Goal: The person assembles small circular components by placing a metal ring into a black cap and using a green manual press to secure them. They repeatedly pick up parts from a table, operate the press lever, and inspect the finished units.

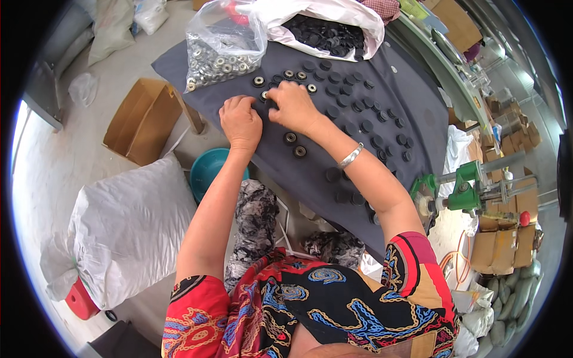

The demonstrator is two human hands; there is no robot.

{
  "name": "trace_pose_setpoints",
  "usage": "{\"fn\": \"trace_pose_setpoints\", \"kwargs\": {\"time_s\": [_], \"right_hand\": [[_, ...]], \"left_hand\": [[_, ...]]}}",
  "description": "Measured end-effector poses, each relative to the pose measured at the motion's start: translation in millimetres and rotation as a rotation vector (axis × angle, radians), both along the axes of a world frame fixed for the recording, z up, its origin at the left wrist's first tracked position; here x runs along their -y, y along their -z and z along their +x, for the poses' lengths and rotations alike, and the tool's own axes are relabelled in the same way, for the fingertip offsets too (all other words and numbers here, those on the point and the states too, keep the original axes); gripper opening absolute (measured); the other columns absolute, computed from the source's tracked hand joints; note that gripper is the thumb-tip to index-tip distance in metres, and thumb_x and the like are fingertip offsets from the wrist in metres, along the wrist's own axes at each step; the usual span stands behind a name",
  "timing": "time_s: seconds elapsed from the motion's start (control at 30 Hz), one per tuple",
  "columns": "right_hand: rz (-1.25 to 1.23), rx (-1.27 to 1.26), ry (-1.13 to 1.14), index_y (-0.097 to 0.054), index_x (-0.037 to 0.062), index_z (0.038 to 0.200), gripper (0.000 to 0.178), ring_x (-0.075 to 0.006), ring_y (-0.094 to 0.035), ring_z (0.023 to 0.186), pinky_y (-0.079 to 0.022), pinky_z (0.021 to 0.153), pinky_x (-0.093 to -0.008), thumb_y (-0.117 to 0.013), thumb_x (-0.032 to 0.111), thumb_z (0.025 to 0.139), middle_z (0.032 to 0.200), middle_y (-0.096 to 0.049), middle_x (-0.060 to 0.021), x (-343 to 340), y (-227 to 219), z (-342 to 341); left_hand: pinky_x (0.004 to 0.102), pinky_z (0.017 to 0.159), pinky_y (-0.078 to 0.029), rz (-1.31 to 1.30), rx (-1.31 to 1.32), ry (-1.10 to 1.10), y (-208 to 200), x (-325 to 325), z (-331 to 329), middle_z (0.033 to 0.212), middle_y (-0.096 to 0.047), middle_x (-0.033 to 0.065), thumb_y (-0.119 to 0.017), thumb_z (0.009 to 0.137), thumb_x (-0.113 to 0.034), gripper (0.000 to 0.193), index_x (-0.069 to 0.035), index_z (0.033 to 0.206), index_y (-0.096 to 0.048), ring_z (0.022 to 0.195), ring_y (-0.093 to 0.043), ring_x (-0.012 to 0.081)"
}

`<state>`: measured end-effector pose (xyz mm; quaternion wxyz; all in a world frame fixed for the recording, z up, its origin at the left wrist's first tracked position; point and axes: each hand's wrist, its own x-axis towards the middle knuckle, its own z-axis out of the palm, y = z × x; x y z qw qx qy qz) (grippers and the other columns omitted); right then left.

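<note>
Both my hands rest on a dark grey cloth-covered table (412, 101) among several small black round rubber discs (358, 107). My left hand (240, 121) is curled, fingers closed over something small that I cannot make out. My right hand (293, 106), with a silver bracelet on its wrist, presses down on discs between the two hands. Some discs near the hands hold silver metal rings in their centres (290, 138). A clear plastic bag of metal rings (224, 51) lies at the table's far left. A white bag full of black discs (328, 30) lies open behind it.
A teal bowl (206, 170) sits below the table's near edge. A large white sack (128, 230) and an open cardboard box (143, 119) stand on the floor at left. A green press tool (468, 188) and stacked cartons (504, 238) stand at right.
</note>
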<state>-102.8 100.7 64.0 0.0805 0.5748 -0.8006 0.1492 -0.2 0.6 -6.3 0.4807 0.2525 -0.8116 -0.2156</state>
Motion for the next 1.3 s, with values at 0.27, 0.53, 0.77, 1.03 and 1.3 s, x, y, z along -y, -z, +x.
{"fn": "trace_pose_setpoints", "kwargs": {"time_s": [0.27, 0.53, 0.77, 1.03, 1.3], "right_hand": [[0.026, 0.031, 0.059, -0.069, 0.0054, 0.102, 0.032, -0.0345, -0.058, 0.098, -0.044, 0.087, -0.0453, -0.069, 0.021, 0.074, 0.096, -0.062, -0.0164, 27, 7, -19], [0.141, -0.081, 0.034, -0.070, 0.0097, 0.103, 0.030, -0.0313, -0.058, 0.096, -0.042, 0.086, -0.0465, -0.068, 0.025, 0.077, 0.096, -0.061, -0.0137, 18, 9, 2], [-0.101, 0.190, 0.229, -0.070, 0.0054, 0.098, 0.023, -0.0363, -0.065, 0.090, -0.051, 0.082, -0.0461, -0.062, 0.018, 0.080, 0.092, -0.068, -0.0205, -10, -15, -34], [0.125, 0.133, 0.226, -0.071, 0.0023, 0.089, 0.016, -0.0348, -0.066, 0.090, -0.051, 0.082, -0.0445, -0.061, 0.009, 0.079, 0.091, -0.069, -0.0181, -27, 1, -57], [0.141, 0.208, 0.316, -0.070, 0.0009, 0.085, 0.023, -0.0348, -0.066, 0.091, -0.052, 0.080, -0.0442, -0.071, 0.022, 0.077, 0.091, -0.068, -0.0201, -34, -12, -59]], "left_hand": [[0.0405, 0.087, -0.043, -0.004, 0.004, -0.004, 0, -1, -1, 0.094, -0.067, 0.0032, -0.059, 0.073, -0.003, 0.016, -0.009, 0.084, -0.068, 0.098, -0.059, 0.0257], [0.0388, 0.085, -0.043, -0.019, 0.019, -0.007, 0, 0, 2, 0.096, -0.067, 0.0024, -0.057, 0.074, -0.002, 0.018, -0.009, 0.086, -0.068, 0.097, -0.059, 0.0247], [0.0404, 0.088, -0.042, -0.005, 0.021, 0.002, -1, 1, -1, 0.094, -0.067, 0.0031, -0.057, 0.072, 0.000, 0.019, -0.009, 0.085, -0.068, 0.099, -0.058, 0.0254], [0.0414, 0.089, -0.042, -0.003, 0.019, 0.010, -1, -1, 0, 0.093, -0.066, 0.0032, -0.060, 0.072, -0.002, 0.014, -0.009, 0.082, -0.068, 0.100, -0.058, 0.0256], [0.0415, 0.089, -0.042, 0.005, 0.030, 0.010, -2, 0, 1, 0.092, -0.066, 0.0029, -0.061, 0.073, -0.004, 0.012, -0.009, 0.082, -0.068, 0.099, -0.058, 0.0255]]}}
